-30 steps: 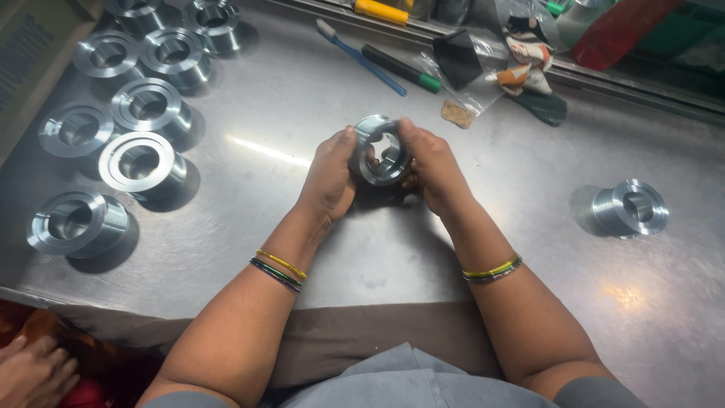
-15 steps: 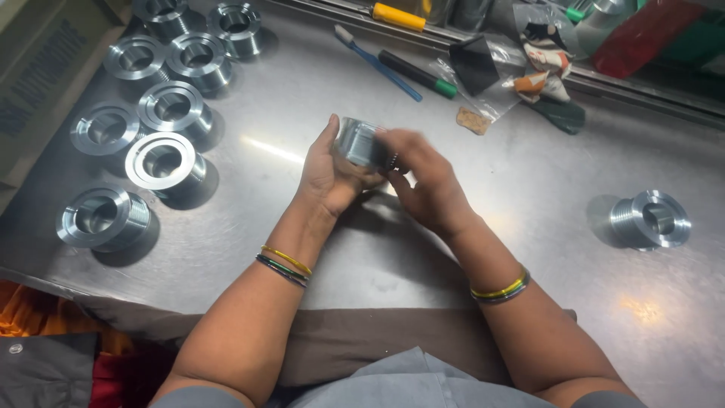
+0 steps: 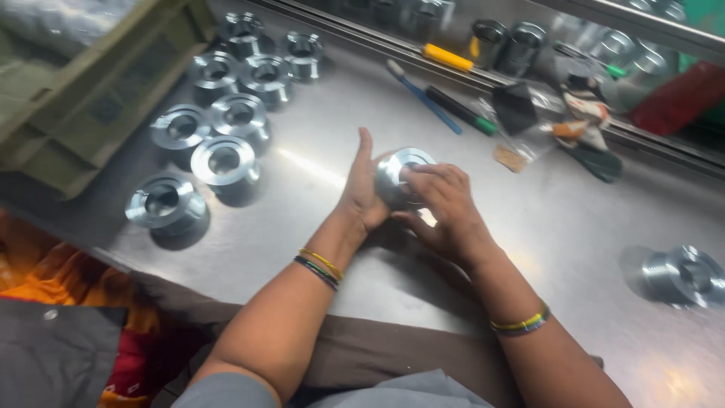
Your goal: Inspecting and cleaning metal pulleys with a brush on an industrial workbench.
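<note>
A metal ring (image 3: 399,178) sits above the mid-table (image 3: 529,219), clasped between both hands: left hand (image 3: 364,195) cups its side, right hand (image 3: 442,208) fingers press its face. Open steel lies to the right (one fitting (image 3: 686,276) near that edge); more rings (image 3: 225,160) crowd left.

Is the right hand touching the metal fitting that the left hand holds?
Touching. The head view shows the right hand's fingertips pressed onto the top face of the metal fitting, while the left hand cups its side.
</note>
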